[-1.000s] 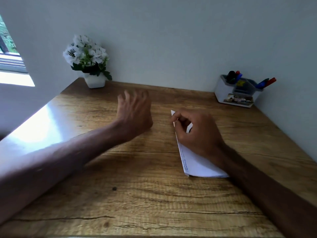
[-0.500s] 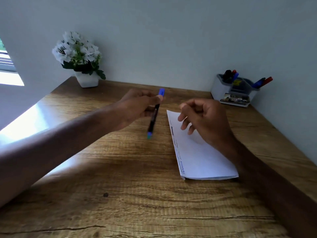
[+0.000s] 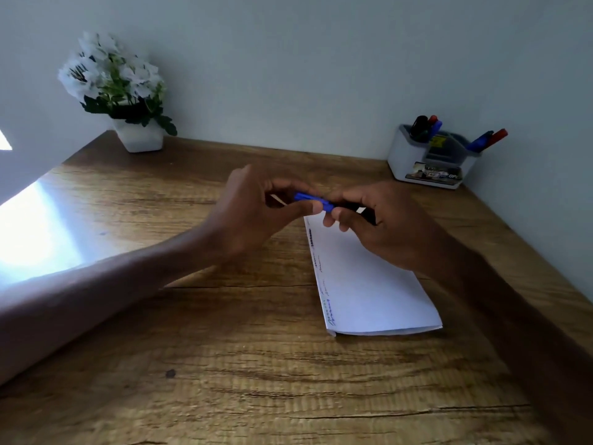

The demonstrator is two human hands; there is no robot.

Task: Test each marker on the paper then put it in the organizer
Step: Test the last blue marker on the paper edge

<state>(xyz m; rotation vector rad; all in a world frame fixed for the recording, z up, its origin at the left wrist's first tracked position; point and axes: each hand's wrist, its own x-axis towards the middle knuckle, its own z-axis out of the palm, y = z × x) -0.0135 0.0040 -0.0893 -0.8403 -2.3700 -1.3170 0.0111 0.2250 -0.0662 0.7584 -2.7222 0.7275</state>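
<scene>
- A wooden desk (image 3: 224, 380) is filling the lower part of the view and is running back into a corner of pale grey wall (image 3: 288, 59).
- At the far left, a bright patch of daylight (image 3: 29, 236) is glaring off the desk top.
- A white pot of white flowers (image 3: 139, 136) is standing upright at the back left, close against the wall.
- The left hand (image 3: 253, 213) is reaching in from the left, its fingers curled, and its thumb and fingertips are pinching the blue cap end of a marker.
- The blue marker (image 3: 313, 200) is lying roughly level between the two hands, raised off the desk just above the far end of the paper. Whether the cap is seated or coming loose cannot be told.
- The right hand (image 3: 385, 226) is coming in from the right with its fingers curled round the marker's dark barrel, gripping it.
- A folded sheet of white paper (image 3: 369, 293) is lying flat on the desk under and in front of the right hand. Short test scribbles (image 3: 321, 274) in several colours are running down its left edge.
- A white desk organizer (image 3: 404, 155) is sitting at the back right, in the corner of the wall and well apart from the hands.
- Black, red and blue markers (image 3: 425, 125) are standing in its left compartment, and a blue and a red marker (image 3: 487, 139) are leaning out over its right side.
</scene>
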